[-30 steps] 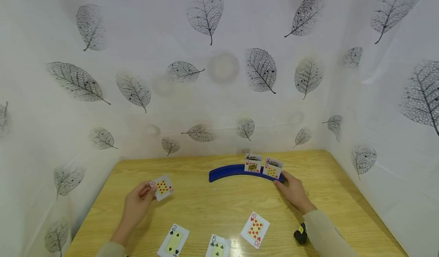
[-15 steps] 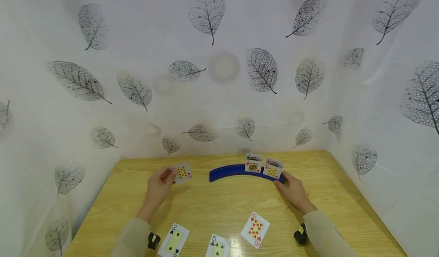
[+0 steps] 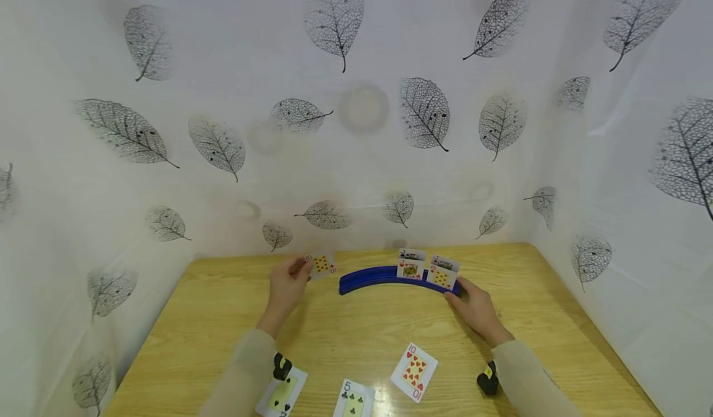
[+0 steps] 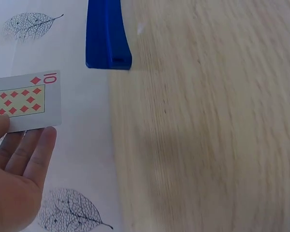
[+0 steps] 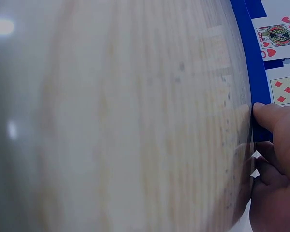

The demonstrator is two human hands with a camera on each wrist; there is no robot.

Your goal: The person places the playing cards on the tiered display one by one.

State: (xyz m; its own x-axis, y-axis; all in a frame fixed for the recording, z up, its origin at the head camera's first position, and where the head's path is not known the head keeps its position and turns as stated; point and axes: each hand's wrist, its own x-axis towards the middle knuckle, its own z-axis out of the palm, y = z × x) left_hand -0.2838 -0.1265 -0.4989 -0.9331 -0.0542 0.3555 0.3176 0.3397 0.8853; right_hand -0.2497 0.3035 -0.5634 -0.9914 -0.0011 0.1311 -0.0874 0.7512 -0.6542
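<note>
Pale wood grain fills the light wooden tabletop [image 3: 367, 330], the largest thing before us, walled on three sides by a white curtain printed with grey skeleton leaves [image 3: 356, 114]. Near the table's far edge we see the curved blue plastic card holder [image 3: 379, 278], and in its right half stand two playing cards, a jack of hearts [image 3: 411, 265] and a diamond card [image 3: 443, 273] whose number we cannot read.

Our right hand [image 3: 476, 312] rests against the right end of that holder; in the right wrist view its thumb [image 5: 270, 116] presses the blue edge while the other fingers curl beneath.

Our left hand [image 3: 286, 287] holds the ten of diamonds playing card [image 3: 322, 264] pinched between thumb and fingers, raised above the table just left of the holder's left end, not touching it.

Close to us, flat and face up, lie a ten of hearts [image 3: 414, 372], a five of clubs [image 3: 353, 400] and a two of spades [image 3: 281, 394], the last partly under the left sleeve.
</note>
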